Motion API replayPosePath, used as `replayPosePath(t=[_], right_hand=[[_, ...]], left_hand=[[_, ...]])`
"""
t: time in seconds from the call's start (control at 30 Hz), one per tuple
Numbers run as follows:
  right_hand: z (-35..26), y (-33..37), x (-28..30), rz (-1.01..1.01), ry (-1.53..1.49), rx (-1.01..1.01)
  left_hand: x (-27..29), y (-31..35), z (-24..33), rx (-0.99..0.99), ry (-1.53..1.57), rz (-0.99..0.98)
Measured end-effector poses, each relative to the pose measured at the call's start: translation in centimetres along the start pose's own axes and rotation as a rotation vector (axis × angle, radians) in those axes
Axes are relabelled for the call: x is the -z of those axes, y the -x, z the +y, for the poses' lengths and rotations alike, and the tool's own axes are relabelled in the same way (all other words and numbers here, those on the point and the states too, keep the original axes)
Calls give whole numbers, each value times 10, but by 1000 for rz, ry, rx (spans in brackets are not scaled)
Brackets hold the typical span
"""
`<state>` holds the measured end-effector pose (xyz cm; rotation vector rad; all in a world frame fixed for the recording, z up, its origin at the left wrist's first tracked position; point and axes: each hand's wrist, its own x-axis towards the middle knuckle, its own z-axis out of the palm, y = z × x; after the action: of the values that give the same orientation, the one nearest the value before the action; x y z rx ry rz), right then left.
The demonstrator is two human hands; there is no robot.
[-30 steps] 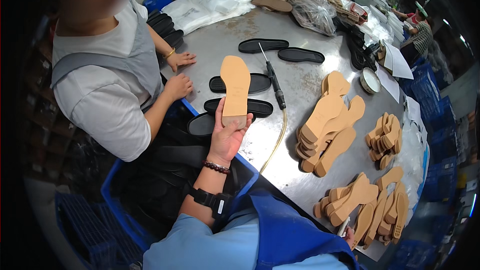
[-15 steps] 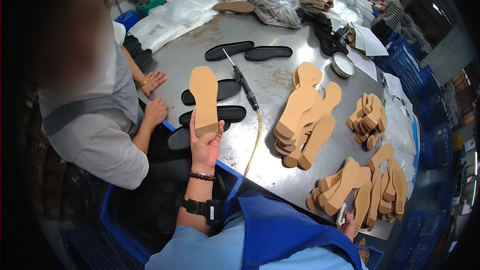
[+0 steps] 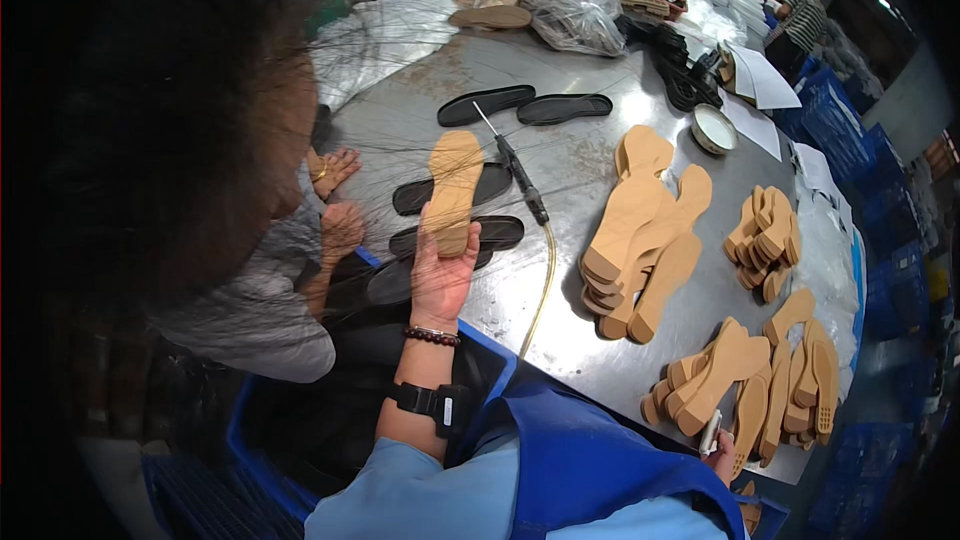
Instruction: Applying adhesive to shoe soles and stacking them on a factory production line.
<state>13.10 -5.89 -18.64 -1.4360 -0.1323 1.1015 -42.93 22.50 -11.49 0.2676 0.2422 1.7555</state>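
Observation:
My left hand is closed around the heel end of a tan shoe sole, held up over the table. Behind it lie black shoe soles, one partly covered by the tan sole and another near my fingers. At the lower right, my right hand grips a small white object whose kind I cannot make out. Beside that hand are a pile of tan soles and more soles. Most of the right hand is hidden by the blue apron and table edge.
A black-handled tool with a thin shaft and yellowish hose lies mid-table. Tan sole stacks and a white bowl stand to the right. Another person's hand rests at the left edge; a blue-rimmed bin is below.
The person at left has leaned in, the dark-haired head now filling the upper left. The view has shifted, and the tan sole in my left hand has turned and tilted slightly.

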Motion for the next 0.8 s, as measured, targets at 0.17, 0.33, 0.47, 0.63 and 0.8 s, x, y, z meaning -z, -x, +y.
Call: replayPosePath(t=[0.17, 0.33, 0.47, 0.63, 0.8], right_hand=[[5, -4, 9, -58, 45, 15], [11, -8, 19, -78, 150, 139], [11, -14, 22, -62, 216, 178], [3, -1, -1, -33, 84, 41], [18, -33, 47, 9, 28, 76]], left_hand=[[1, 6, 9, 9, -41, 45], [-3, 4, 8, 4, -168, 43], [-5, 3, 11, 18, -182, 29], [10, 8, 16, -41, -215, 104], [19, 2, 10, -43, -108, 122]])
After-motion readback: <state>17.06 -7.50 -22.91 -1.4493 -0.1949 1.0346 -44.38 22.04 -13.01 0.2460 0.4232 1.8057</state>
